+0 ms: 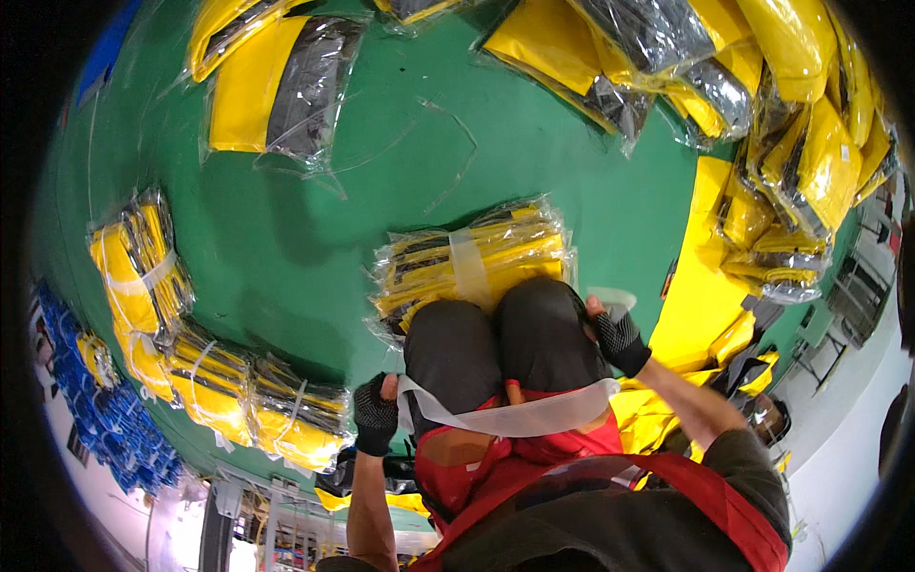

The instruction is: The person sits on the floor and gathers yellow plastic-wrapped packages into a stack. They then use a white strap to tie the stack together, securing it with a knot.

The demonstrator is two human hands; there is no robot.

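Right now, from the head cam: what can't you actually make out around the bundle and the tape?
- Near end of the strapped bundle: hidden under the person's knees.
- Tape strip: where it goes past the right hand is unclear; the glove covers it.
- Left hand: fingers curled, grip on the tape end partly hidden.
- Piles of bagged items at right: bent by the fisheye rim, count unreadable.
- Stacked bundles at left: glare on the plastic hides the contents.
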